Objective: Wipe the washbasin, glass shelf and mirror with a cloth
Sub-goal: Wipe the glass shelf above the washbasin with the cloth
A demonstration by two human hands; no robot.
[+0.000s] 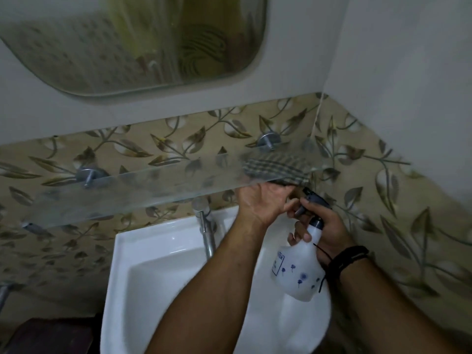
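A checked cloth [277, 166] lies on the right end of the glass shelf [127, 195]. My left hand [263, 200] reaches up under the shelf's front edge and grips the cloth's hanging part. My right hand [321, 226] holds a white spray bottle [298, 267] with blue flowers by its neck and dark trigger, just right of the left hand. The white washbasin [143, 272] sits below, partly hidden by my forearms. The mirror [132, 42] hangs on the wall above the shelf.
A metal tap [205, 226] rises at the basin's back. Two round metal brackets [88, 175] hold the shelf against the leaf-patterned tiles. The side wall closes in on the right. A dark object [51, 335] sits at the lower left.
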